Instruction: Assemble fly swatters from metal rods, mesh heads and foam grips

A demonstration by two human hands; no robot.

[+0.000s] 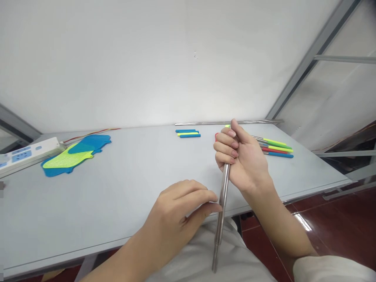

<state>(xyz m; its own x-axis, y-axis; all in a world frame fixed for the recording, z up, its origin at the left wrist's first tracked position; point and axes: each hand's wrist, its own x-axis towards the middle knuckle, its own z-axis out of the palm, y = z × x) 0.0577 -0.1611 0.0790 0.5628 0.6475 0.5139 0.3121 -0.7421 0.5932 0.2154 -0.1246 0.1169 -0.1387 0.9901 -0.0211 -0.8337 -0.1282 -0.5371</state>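
My right hand [242, 156] is closed, palm turned up, around a telescopic metal rod [223, 188]. The rod slants down toward my lap, and a thinner section sticks out at its lower end. My left hand [182, 215] comes in from the left, its thumb and fingertips pinched at the rod's middle. Past my right fingers a bit of yellow-green and a bit of red show; whether they belong to the rod is hidden. Right of that hand lie several metal rods with coloured grips [277, 149] in yellow-green, green, red and blue.
Several blue and yellow-green sleeves [188, 135] lie mid-table. Long thin metal rods [202, 123] rest along the wall. Blue and yellow-green fly swatter heads [70, 156] overlap at left, beside a white power strip [32, 152] with a cable. The table's front edge [73, 248] runs by my lap.
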